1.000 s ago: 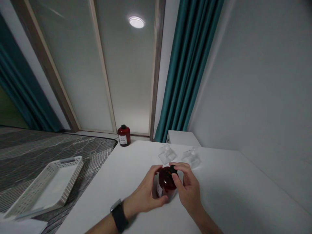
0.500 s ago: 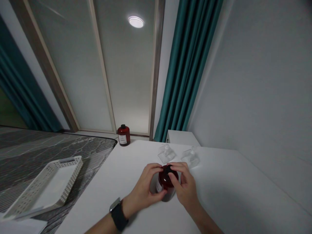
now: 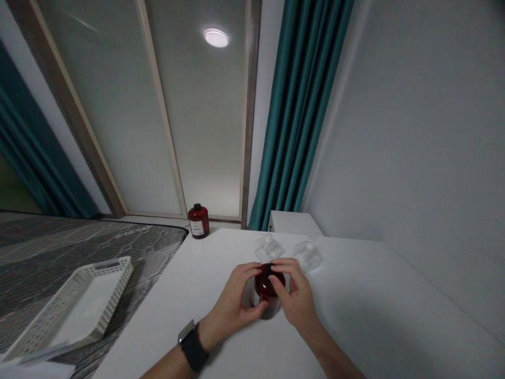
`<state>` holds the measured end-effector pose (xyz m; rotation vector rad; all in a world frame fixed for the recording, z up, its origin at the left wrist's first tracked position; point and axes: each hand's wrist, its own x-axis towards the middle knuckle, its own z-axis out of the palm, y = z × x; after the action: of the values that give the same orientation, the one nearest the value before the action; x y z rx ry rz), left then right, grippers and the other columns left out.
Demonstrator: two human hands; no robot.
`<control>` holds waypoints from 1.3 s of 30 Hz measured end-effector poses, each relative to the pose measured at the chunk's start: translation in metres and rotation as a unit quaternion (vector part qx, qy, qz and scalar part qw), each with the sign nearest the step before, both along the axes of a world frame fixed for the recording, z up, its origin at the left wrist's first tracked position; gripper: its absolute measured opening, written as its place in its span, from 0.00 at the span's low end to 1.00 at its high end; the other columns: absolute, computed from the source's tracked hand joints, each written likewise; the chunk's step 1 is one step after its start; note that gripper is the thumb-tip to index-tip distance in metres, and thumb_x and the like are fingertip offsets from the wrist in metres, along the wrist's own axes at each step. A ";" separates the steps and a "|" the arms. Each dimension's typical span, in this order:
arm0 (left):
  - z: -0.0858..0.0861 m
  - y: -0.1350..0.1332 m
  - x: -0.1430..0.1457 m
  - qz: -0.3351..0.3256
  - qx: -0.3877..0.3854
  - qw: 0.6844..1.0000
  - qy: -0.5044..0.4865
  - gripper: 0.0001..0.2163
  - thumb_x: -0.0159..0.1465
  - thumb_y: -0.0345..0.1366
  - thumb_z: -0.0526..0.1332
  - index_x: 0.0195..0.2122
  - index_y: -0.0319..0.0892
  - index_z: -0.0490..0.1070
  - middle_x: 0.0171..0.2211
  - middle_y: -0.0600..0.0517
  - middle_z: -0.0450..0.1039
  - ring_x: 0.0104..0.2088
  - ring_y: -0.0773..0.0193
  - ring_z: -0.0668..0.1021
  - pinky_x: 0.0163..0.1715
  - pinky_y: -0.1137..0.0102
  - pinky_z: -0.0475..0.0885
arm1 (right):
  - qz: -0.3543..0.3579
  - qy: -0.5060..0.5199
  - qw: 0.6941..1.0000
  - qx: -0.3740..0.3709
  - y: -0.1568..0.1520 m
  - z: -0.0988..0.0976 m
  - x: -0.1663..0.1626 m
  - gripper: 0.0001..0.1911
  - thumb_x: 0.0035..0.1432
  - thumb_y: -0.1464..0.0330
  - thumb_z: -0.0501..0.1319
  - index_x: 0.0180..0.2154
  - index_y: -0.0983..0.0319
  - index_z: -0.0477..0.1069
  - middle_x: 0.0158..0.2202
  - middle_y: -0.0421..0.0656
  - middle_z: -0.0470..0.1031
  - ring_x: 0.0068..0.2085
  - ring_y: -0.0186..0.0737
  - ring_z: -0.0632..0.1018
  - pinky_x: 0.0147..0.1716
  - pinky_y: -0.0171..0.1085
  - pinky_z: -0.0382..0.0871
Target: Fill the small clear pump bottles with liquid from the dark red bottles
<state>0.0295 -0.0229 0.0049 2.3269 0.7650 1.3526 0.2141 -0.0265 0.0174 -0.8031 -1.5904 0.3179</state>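
A dark red bottle [image 3: 265, 287] with a black cap [image 3: 267, 269] stands upright on the white table, between my hands. My left hand [image 3: 239, 295] is wrapped round the bottle's left side, thumb across its front. On the right, the thumb and fingers of my right hand [image 3: 296, 292] pinch the cap. Part of the bottle's pale label is hidden behind my left fingers. Just beyond lie two clear plastic pouches, one [image 3: 268, 247] behind the bottle and the other [image 3: 307, 256] farther right.
Another dark red bottle [image 3: 199, 221] with a black cap and white label stands at the table's [image 3: 347, 326] far left corner. A white perforated basket [image 3: 101, 322] sits to the left on a grey patterned surface. A low white cabinet [image 3: 294, 223] stands past the far edge.
The view has shifted slightly. Both hands keep the same hold on the bottle and its cap, with the right fingers a little turned around the cap.
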 end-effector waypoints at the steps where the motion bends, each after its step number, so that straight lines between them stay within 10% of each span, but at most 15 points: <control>1: 0.000 0.000 0.000 0.001 0.002 1.000 -0.002 0.29 0.59 0.28 0.65 0.60 0.48 0.58 0.56 0.42 0.67 0.57 0.50 0.72 0.55 0.52 0.71 | -0.002 0.003 1.000 -0.003 0.000 0.000 0.000 0.09 0.62 0.73 0.62 0.42 0.54 0.75 0.42 0.43 0.76 0.45 0.43 0.77 0.46 0.42 0.71; 39: 0.001 -0.001 -0.003 -0.002 0.001 1.000 0.023 0.32 0.63 0.30 0.63 0.66 0.50 0.52 0.59 0.42 0.64 0.58 0.48 0.69 0.57 0.50 0.69 | -0.002 -0.010 0.999 -0.041 -0.006 0.001 0.000 0.12 0.65 0.71 0.59 0.49 0.55 0.73 0.46 0.46 0.74 0.49 0.46 0.76 0.51 0.46 0.73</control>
<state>0.0260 -0.0244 0.0063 2.3676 0.7736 1.3020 0.2143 -0.0328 0.0187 -0.8746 -1.6027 0.3742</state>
